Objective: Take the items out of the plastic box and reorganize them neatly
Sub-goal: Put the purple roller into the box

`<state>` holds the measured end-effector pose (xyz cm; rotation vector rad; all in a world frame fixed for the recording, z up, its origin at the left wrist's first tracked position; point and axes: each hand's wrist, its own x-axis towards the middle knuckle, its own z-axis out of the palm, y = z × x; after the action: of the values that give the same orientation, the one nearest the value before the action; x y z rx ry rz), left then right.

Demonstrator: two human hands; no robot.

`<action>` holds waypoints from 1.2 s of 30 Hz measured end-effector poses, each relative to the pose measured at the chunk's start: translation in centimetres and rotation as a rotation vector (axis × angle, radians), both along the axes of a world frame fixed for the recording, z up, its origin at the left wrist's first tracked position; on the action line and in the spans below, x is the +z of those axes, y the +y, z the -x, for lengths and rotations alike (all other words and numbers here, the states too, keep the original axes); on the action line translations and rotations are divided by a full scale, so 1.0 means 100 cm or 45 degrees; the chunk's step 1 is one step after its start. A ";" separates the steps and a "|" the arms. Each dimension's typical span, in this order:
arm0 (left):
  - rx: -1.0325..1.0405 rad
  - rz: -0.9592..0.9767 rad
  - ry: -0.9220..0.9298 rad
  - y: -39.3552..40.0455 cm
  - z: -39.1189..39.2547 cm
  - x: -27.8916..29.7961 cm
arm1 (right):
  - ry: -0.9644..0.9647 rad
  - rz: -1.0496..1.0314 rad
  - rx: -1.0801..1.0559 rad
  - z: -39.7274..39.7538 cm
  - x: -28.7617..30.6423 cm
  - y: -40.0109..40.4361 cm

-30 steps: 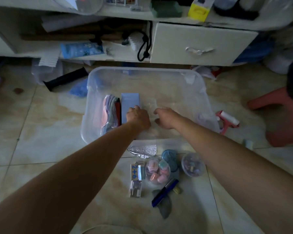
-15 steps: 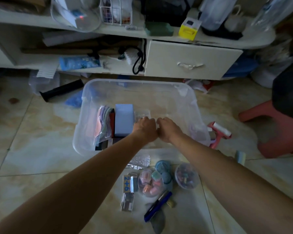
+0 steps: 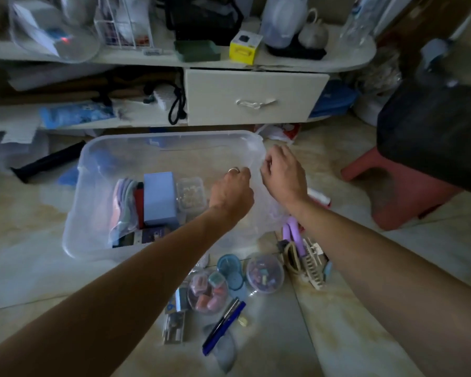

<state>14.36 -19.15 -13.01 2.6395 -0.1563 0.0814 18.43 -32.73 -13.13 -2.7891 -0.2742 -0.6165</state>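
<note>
Plastic box (image 3: 98, 202): clear, sitting on the floor in front of the shelf unit, its 9 o'clock side already packed.
Packed items: a blue box (image 3: 158, 197) stands upright between a bundle of folded cloths (image 3: 124, 202) and a small clear case (image 3: 191, 195).
Left hand (image 3: 230, 194): over the middle of the box, fingers curled and pinching a thin clear plastic bag (image 3: 267, 208).
Right hand (image 3: 282, 176): at the box's 3 o'clock wall, fingers also pinching that bag; the two hands are close together.
Floor items: round clear containers (image 3: 264, 273), a blue pen (image 3: 223, 326) and hair clips (image 3: 310, 263) lie at 6 o'clock of the box, outside it.
Step in hand: seemingly opening or spreading the bag; its contents can't be made out.
Next move: likely calls for parting the film gently, then settling it in the free half.
</note>
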 end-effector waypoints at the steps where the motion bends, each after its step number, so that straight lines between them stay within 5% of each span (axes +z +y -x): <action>1: -0.010 0.009 -0.006 -0.010 -0.001 0.000 | -0.031 -0.043 -0.048 -0.002 0.001 -0.009; 8: -0.044 0.033 0.050 -0.056 -0.008 -0.019 | 0.142 -0.307 -0.403 -0.011 -0.037 -0.069; 13: 0.001 0.085 0.121 -0.060 -0.015 -0.038 | 0.946 -0.071 -0.460 -0.010 -0.088 -0.092; 15: 0.004 0.086 0.134 -0.059 -0.017 -0.044 | 1.083 0.000 -0.458 -0.001 -0.109 -0.092; 22: 0.068 0.142 0.177 -0.056 -0.022 -0.059 | 0.887 -0.110 -0.555 0.014 -0.141 -0.081; 27: 0.074 0.149 0.199 -0.056 -0.022 -0.062 | 1.016 -0.141 -0.608 0.022 -0.149 -0.073; 32: 0.072 0.136 0.231 -0.058 -0.022 -0.058 | 0.666 -0.798 -0.773 0.014 -0.128 -0.067; 36: 0.070 0.145 0.260 -0.058 -0.022 -0.056 | 0.654 -0.715 -0.777 0.000 -0.121 -0.060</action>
<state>16.55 -24.91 -18.59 2.5195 -0.0097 -0.1567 18.41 -38.70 -25.19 -2.3270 0.7537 -0.0407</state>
